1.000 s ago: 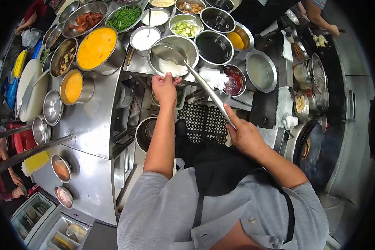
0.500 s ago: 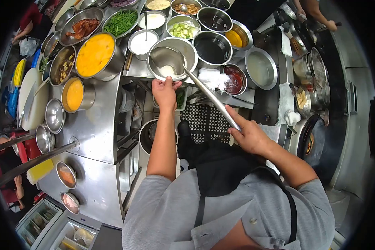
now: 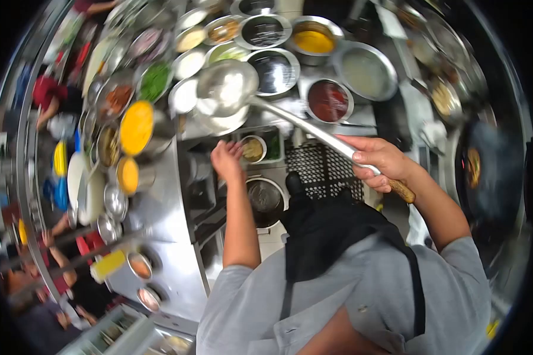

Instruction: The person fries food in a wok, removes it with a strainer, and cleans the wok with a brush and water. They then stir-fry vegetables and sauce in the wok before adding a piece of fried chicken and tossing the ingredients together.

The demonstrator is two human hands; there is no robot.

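Glossy metal ladle (image 3: pixel 228 87) gleamed, its grip (image 3: pixel 401 190) was worn wood, counter (image 3: pixel 160 204) was brushed steel, dull sheen, apron (image 3: pixel 331 236) was matt black cloth, shirt (image 3: pixel 349 307) was soft grey cloth

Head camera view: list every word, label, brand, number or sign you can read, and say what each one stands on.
None can be read. The ladle in the right hand, the steel bowls and the counter show no lettering, and motion blur hides any small marks.
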